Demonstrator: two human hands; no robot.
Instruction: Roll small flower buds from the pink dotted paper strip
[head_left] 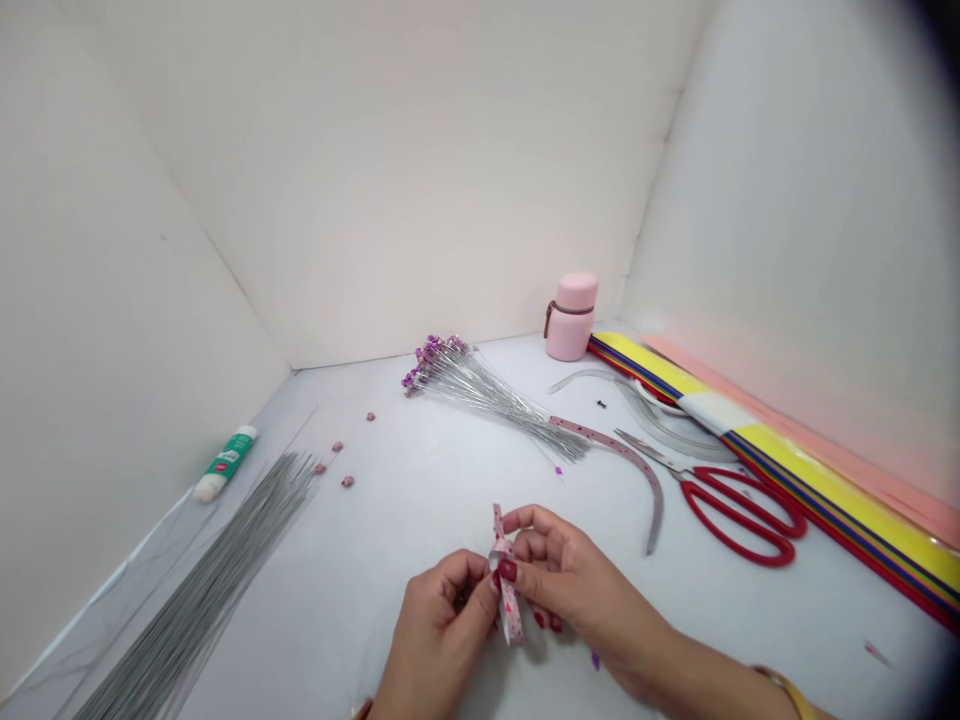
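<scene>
Both hands meet low in the middle of the head view over a white table [420, 520]. My left hand [439, 625] and my right hand [562, 570] pinch a narrow pink paper strip [510, 585] with small hearts, which is bent between the fingertips. One end of the strip sticks up above the fingers, the other hangs below them. A second, longer strip [637, 465] with a silver back curves on the table just right of the hands.
Red scissors [739, 505] lie to the right, beside a stack of coloured paper sheets [810, 470]. A pink jar [571, 315] stands at the back. Wires tipped with purple buds [480, 385], a bundle of bare wires [210, 590], a glue stick [225, 463] and tiny folded buds [346, 481] lie left.
</scene>
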